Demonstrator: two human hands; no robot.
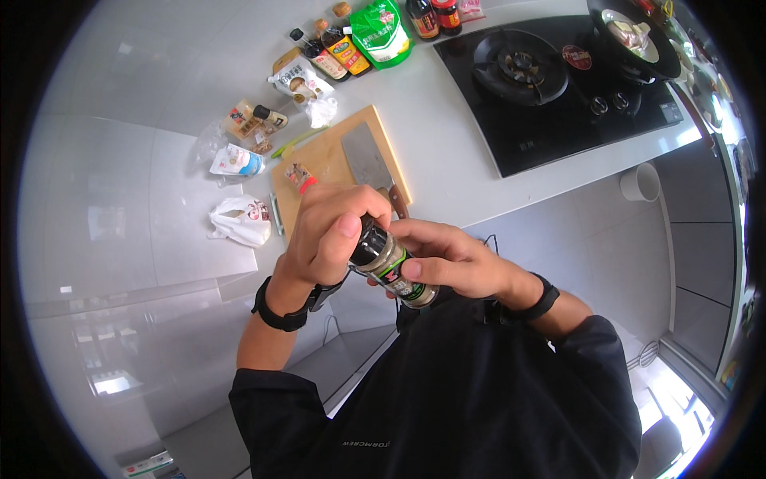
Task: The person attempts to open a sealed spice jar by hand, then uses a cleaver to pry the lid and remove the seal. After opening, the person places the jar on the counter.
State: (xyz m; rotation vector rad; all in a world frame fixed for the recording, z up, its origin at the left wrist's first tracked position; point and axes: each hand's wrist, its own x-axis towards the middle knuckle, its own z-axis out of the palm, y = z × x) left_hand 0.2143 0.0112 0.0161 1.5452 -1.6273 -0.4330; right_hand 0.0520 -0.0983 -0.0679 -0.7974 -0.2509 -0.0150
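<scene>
A glass spice jar [392, 272] with a black cap [370, 239] and a black and green label is held tilted before my chest. My left hand [332, 230] grips the cap, its thumb pressed on the side. My right hand [452, 257] is wrapped around the jar's body with the thumb over the label. Pale powder shows through the glass. Beyond the hands lies a wooden cutting board [323, 152], bearing a cleaver [366, 157] and a small red-capped seasoning bottle [300, 177]. My left hand partly covers the board's near end.
A gas hob [538, 126] sits at the right, with a wok [661, 69] holding a plate of food [631, 39]. Sauce bottles [344, 51], a green pouch [381, 36] and another spice jar [271, 118] line the back. A white plastic bag [241, 220] lies left of the board.
</scene>
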